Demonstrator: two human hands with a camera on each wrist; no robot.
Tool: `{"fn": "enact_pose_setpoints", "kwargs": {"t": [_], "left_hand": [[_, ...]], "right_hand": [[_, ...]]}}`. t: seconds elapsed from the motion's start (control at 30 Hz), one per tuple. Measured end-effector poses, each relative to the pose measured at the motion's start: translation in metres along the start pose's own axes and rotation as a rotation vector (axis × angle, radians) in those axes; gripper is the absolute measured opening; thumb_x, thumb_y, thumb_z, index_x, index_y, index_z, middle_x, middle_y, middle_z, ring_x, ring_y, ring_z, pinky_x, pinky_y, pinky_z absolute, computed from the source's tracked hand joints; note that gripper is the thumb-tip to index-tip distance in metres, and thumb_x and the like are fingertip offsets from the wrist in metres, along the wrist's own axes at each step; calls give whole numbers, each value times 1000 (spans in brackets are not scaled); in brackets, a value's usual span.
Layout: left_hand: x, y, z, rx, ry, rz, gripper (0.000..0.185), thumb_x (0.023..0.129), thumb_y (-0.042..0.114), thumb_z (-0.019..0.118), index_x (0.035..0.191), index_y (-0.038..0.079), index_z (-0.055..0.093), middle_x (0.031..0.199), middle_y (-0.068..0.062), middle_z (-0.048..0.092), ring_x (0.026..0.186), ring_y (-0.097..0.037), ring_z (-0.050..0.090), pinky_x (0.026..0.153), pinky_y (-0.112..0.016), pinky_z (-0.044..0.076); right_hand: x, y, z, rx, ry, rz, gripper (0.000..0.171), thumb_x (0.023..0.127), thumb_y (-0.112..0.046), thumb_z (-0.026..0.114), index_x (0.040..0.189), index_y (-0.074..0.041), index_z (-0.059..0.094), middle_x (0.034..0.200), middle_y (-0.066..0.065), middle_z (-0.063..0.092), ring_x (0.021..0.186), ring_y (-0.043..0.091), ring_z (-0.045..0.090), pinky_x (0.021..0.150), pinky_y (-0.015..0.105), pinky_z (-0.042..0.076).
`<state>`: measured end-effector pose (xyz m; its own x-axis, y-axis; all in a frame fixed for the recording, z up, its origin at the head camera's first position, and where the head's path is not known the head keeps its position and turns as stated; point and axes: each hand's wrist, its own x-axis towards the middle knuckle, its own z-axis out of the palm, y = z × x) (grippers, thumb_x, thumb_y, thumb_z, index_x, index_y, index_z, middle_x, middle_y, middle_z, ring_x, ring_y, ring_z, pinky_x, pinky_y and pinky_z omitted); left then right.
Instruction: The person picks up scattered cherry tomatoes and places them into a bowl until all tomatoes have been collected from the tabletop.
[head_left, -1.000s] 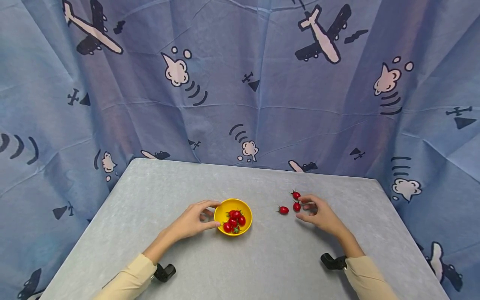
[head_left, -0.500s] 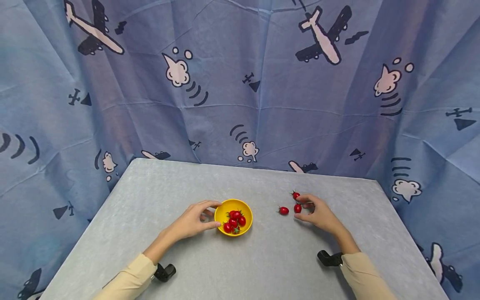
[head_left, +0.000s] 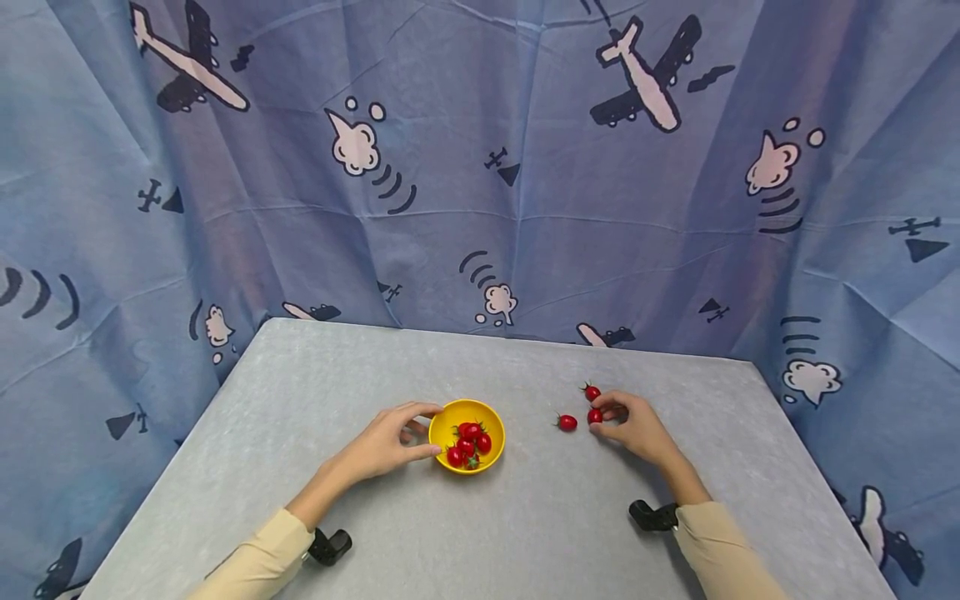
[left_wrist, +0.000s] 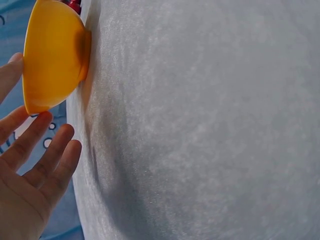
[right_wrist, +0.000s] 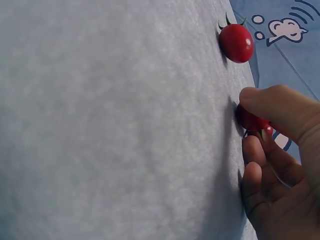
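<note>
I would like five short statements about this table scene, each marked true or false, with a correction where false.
1. The left hand grips the rim of the yellow bowl. True.
2. The bowl is empty. False: it holds several cherry tomatoes.
3. The right hand pinches a cherry tomato on the table. True.
4. Three tomatoes lie outside the bowl on the grey table. True.
5. The right hand holds its tomato over the bowl. False: it is well to the right of the bowl, at table level.
</note>
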<state>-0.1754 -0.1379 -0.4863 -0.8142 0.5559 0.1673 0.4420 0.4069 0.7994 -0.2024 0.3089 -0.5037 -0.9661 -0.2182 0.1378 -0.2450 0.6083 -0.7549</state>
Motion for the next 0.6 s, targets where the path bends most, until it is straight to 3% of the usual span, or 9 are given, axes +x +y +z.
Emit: {"fn": "enact_pose_setpoints", "kwargs": {"t": [0.37,0.6], "left_hand": [[0,-1,1,3,4,-6,59,90,27,82,140,8,59,137,-5,60,104,-18,66,86,-37,58],[0,0,1,-12,7,-14,58,89,27,82,139,8,59,137,-5,59,104,-19,66,86,-38,58]], "right_hand": [[-1,1,-2,75,9,14,33,82,5,83,112,4,69,110,18,67,93,31,65,77,24,55],[-2,-3,-7,68,17,19,34,86,-6,83,116,2,69,113,17,67,95,29,66,78,27,54]]}}
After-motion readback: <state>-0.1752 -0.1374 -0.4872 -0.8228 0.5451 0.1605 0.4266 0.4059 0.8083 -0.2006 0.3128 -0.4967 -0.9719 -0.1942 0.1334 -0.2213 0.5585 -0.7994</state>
